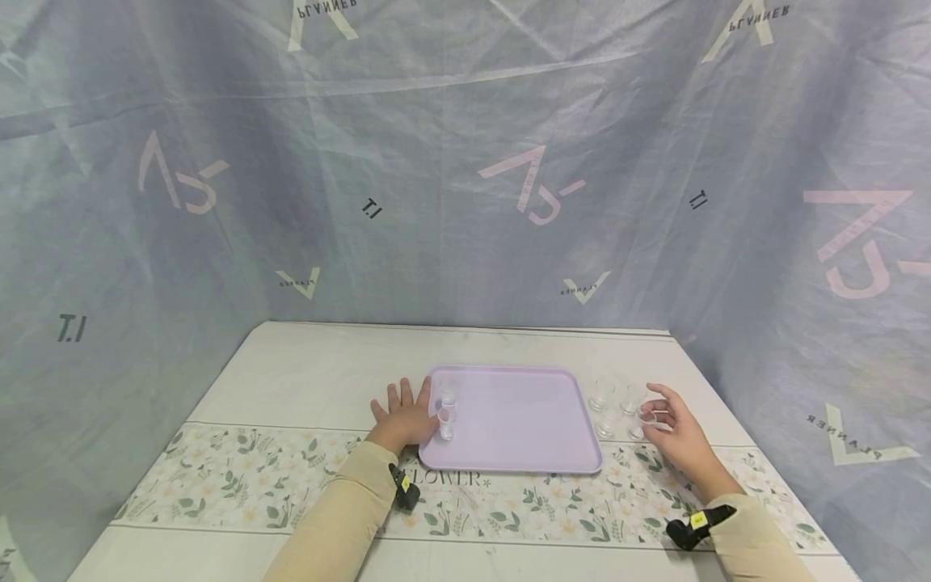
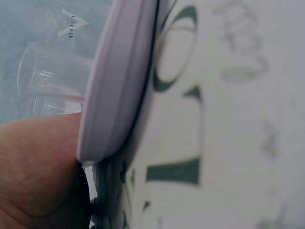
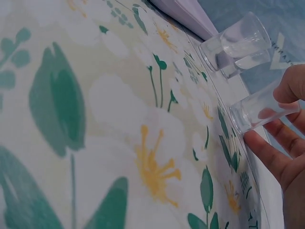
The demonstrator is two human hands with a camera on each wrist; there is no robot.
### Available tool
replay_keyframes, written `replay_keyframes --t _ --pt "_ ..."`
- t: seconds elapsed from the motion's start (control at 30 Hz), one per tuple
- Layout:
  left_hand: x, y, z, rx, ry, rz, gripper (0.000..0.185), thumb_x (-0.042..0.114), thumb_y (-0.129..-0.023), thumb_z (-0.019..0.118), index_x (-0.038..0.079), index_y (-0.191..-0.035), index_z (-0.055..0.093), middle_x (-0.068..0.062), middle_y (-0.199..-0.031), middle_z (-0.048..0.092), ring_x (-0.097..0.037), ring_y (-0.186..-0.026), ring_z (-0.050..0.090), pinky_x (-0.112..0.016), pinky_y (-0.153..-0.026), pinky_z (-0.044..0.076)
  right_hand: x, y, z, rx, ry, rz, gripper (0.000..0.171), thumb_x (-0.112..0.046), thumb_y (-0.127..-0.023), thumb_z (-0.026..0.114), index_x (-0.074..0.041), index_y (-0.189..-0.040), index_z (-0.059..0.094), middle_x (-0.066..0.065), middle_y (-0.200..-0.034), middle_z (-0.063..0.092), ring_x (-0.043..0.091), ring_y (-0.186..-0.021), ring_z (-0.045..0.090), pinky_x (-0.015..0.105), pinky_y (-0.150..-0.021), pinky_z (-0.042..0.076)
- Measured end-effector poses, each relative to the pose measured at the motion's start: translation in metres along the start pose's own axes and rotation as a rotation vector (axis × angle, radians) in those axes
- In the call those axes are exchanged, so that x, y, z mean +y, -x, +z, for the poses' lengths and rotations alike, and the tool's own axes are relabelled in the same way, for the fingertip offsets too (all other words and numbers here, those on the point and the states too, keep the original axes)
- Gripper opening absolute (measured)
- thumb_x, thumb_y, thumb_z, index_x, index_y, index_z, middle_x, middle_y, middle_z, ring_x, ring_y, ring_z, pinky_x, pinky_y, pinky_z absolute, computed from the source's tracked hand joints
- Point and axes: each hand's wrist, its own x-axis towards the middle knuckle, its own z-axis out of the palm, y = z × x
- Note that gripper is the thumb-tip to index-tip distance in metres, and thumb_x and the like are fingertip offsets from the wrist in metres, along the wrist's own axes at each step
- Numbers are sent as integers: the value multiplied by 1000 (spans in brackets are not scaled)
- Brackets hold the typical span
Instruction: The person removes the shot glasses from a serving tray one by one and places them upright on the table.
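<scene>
My left hand (image 1: 404, 423) lies with spread, straight fingers along the left edge of the lilac tray (image 1: 516, 420), its thumb reaching over the rim. Close to that thumb, a clear shot glass (image 1: 447, 423) stands on the tray, with another shot glass (image 1: 448, 394) just behind it. My right hand (image 1: 676, 428) pinches a shot glass (image 3: 255, 109) between thumb and fingers, right of the tray. In the right wrist view the thumb is at its rim and the fingers are around its far side. This glass is upright, its base close over the table.
Three more shot glasses stand between the tray and my right hand: one at the back left (image 1: 600, 394), one at the back right (image 1: 631, 399) and one in front (image 1: 605, 423). A floral strip (image 1: 291, 477) crosses the white table. Grey-blue curtains (image 1: 465, 202) enclose the back and sides.
</scene>
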Motion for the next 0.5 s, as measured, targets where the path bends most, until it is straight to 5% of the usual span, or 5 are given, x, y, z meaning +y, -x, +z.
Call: replay_keyframes --t 0.27,0.5 --pt "-1 -3 1 6 7 4 81 49 -103 45 21 -164 1 -24 -166 -13 -46 -150 -18 -72 -111 -16 0 1 -3 5 21 -23 76 7 -89 68 -5 -154 31 19 -120 59 35 -110 60 14 -80 49" --pt "-3 -5 3 17 26 13 81 48 -102 47 20 -165 2 -25 -166 -12 -46 -150 -19 -73 -109 -17 -9 -1 -9 135 62 -103 64 7 -90 66 -2 -148 40 19 -114 60 25 -100 61 8 -84 45"
